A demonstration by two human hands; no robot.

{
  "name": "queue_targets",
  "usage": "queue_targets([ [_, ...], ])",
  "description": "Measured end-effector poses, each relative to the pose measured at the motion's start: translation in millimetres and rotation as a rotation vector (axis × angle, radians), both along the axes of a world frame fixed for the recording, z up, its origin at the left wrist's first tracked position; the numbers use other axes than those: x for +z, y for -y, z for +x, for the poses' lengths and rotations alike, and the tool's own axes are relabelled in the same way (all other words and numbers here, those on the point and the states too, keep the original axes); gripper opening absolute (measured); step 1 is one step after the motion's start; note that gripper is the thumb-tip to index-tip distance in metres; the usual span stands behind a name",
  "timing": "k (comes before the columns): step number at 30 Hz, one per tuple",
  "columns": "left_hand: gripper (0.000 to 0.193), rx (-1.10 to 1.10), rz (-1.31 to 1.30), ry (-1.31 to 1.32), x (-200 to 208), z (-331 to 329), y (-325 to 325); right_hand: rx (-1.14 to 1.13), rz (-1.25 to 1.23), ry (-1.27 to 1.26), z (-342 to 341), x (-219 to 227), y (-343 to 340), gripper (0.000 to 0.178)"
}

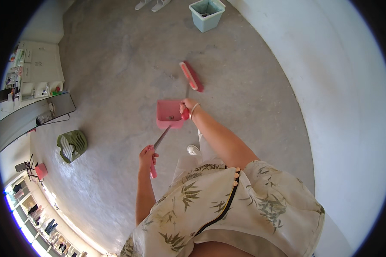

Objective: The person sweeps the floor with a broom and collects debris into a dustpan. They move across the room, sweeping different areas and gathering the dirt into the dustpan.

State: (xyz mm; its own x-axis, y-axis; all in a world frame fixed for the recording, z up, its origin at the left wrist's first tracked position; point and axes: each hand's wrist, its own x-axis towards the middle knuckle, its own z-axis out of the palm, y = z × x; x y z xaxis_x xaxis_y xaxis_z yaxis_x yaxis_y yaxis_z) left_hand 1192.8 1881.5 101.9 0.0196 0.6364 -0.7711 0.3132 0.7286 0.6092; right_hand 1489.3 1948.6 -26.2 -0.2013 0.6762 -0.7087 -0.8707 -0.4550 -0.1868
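Note:
My left hand (148,157) is closed round the pink grip of a long-handled dustpan. The dustpan's pink pan (162,122) is out ahead of me, with a small dark bit of debris (171,117) inside. My right hand (188,108) grips the red end of a broom's handle, just at the right side of the pan. Beyond it, the red broom head (189,76) is tilted over the floor, its thin pole partly hidden by my hand.
Grey concrete floor (120,77) spreads around. A pale blue bin (206,16) stands far ahead, near white slippers (152,4). To the left are a green basket (72,145), a leaning mirror (36,118) and a white cabinet (43,62). A white wall (330,107) curves along the right.

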Motion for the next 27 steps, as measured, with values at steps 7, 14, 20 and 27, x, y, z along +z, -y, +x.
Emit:
queue_targets([
  [7,0.028,-0.026,-0.024,0.003,80,71,-40,0.020,0.072,0.016,94,145,6,0.019],
  [14,0.027,-0.219,0.044,0.005,89,114,-89,-0.277,-0.244,0.566,147,146,101,0.006],
  [20,0.026,-0.205,0.026,-0.004,107,109,-124,-0.297,-0.409,0.512,179,98,101,0.004],
  [27,0.025,-0.230,0.031,-0.004,123,106,-148,-0.058,-0.166,0.283,105,82,47,0.016],
])
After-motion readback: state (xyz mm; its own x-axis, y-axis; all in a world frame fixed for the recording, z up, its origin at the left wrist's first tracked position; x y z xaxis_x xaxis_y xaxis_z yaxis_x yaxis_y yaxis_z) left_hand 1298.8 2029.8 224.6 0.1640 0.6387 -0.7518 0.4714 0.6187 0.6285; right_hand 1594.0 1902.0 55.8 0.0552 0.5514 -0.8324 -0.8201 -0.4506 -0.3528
